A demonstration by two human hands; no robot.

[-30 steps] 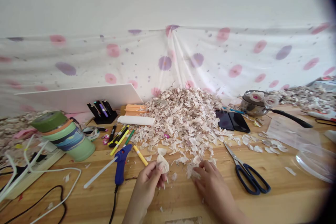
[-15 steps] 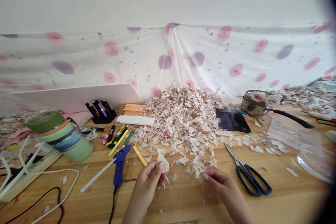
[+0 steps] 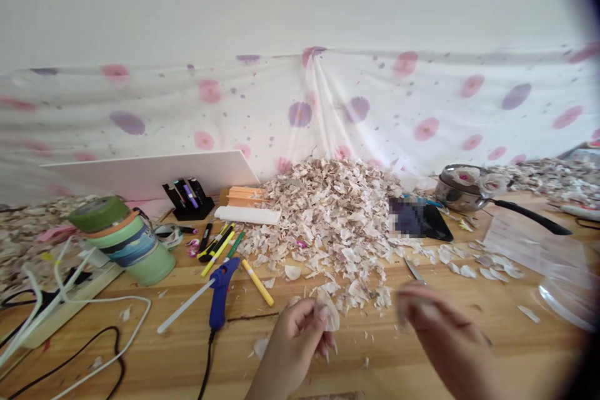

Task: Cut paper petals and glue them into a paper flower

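Observation:
My left hand (image 3: 307, 328) pinches a pale, papery petal (image 3: 332, 312) between thumb and fingers, just in front of a big heap of similar dried petals (image 3: 328, 206). On the right, my right hand (image 3: 435, 319) is smeared by motion, so its fingers and anything in them cannot be made out. It covers most of the scissors (image 3: 413, 270), leaving only part of the blades showing. A single round petal (image 3: 293, 272) lies at the heap's front edge. To the left rests a blue glue gun (image 3: 220, 300) with a white glue stick in it.
Markers (image 3: 257, 283), a black pen stand (image 3: 190, 203), a green flask (image 3: 126, 244) and a power strip (image 3: 70, 306) with cables occupy the left. A dark tablet-like device (image 3: 435, 222), a small pan (image 3: 462, 194) holding petal flowers and a clear dish (image 3: 567, 300) stand right.
My right hand has moved right, away from the small petals, to over the scissors. My left hand has shifted right and down with a petal. A round petal now lies by the heap.

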